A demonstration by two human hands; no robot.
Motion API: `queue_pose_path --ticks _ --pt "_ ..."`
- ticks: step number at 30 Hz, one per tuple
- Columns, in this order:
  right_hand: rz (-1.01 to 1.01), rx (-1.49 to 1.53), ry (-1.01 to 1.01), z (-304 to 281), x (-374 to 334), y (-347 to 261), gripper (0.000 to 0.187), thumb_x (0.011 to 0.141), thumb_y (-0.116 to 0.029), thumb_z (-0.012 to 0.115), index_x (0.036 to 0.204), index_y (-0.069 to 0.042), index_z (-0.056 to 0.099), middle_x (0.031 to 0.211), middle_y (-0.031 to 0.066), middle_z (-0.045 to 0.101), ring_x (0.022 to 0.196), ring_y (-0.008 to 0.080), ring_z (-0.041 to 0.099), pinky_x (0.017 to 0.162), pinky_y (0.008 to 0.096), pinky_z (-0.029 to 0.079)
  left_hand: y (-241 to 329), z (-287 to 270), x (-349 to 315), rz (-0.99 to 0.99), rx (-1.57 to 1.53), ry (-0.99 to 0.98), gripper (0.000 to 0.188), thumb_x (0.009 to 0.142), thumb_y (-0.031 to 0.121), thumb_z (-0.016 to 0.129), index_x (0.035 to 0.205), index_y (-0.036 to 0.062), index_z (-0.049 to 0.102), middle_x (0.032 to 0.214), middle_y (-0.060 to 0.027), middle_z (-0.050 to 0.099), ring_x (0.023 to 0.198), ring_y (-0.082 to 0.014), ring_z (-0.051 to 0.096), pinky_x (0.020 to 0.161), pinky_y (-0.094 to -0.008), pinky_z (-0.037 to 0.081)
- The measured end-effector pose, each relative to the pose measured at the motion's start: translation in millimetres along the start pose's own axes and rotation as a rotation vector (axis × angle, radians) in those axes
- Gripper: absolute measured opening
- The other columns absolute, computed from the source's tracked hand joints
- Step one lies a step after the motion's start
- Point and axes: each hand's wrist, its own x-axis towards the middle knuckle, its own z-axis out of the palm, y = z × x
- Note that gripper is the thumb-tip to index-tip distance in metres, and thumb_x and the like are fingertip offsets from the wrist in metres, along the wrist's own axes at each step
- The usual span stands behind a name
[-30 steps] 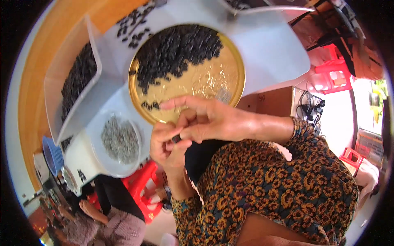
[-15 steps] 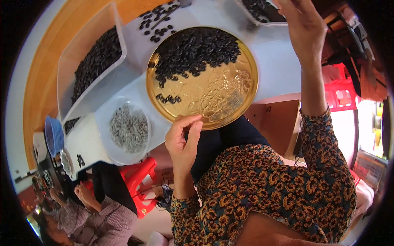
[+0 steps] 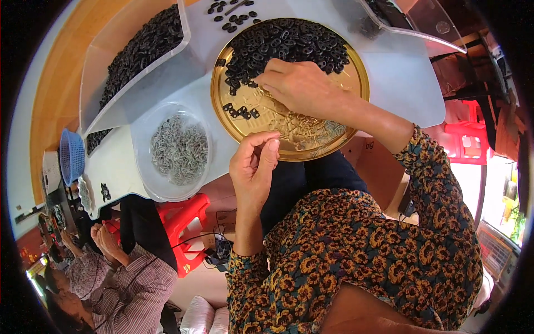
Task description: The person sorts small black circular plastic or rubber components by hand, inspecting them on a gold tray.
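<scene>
Left hand [image 3: 250, 170] is pinched narrow at 7 o'clock on the gold tray [image 3: 233, 130], probably sat close for easy reach, while the right hand [image 3: 303, 88] dips toward black bits [image 3: 283, 40] heaped around 12, can't tell its grip or if either's holding anything.

Floral top [image 3: 361, 245], orange on teal; trousers [image 3: 332, 175] seemingly navy.
</scene>
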Motion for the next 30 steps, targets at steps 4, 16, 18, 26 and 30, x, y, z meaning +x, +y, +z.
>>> queue_pose_path --ticks 4,16,18,26,30 --pt "0.012 -0.091 -0.036 8 6 -9 0.019 0.083 -0.012 0.059 0.100 -0.007 0.065 0.091 0.0098 0.057 0.075 0.0302 0.064 0.064 0.0385 0.053 -2 0 1 0.019 -0.023 -0.009 0.015 0.093 0.007 0.060 0.105 -0.0011 0.062 0.082 0.0001 0.057 0.066 -0.0043 0.048 0.058 -0.0179 0.040" --pt "-0.007 0.002 -0.045 17 23 -21 0.033 0.079 -0.009 0.060 0.112 -0.011 0.063 0.093 0.0126 0.057 0.069 0.0336 0.064 0.059 0.0417 0.053 0 2 3 0.016 -0.046 -0.011 0.015 0.093 0.008 0.061 0.106 -0.0010 0.063 0.079 0.0015 0.056 0.065 -0.0040 0.047 0.057 -0.0177 0.039" --pt "-0.028 0.017 -0.101 16 19 -23 0.036 0.079 -0.008 0.060 0.114 -0.013 0.063 0.093 0.0124 0.057 0.070 0.0338 0.064 0.059 0.0415 0.053 -1 2 3 0.000 -0.040 -0.024 0.015 0.093 0.009 0.061 0.105 -0.0009 0.063 0.078 0.0023 0.056 0.065 -0.0036 0.046 0.057 -0.0176 0.039" --pt "0.028 0.088 0.010 13 26 -9 0.024 0.085 -0.017 0.061 0.108 -0.015 0.066 0.092 0.0100 0.058 0.071 0.0318 0.063 0.060 0.0412 0.053 -1 2 5 -0.003 -0.007 -0.025 0.016 0.094 0.011 0.061 0.105 -0.0006 0.063 0.077 0.0037 0.055 0.065 -0.0024 0.045 0.056 -0.0169 0.037" --pt "0.015 0.041 -0.064 17 35 -14 0.022 0.084 -0.017 0.062 0.105 -0.014 0.067 0.092 0.0099 0.058 0.070 0.0308 0.063 0.060 0.0408 0.053 -2 2 4 -0.028 -0.024 -0.024 0.016 0.094 0.011 0.061 0.104 -0.0005 0.063 0.076 0.0036 0.055 0.064 -0.0027 0.045 0.056 -0.0172 0.037"
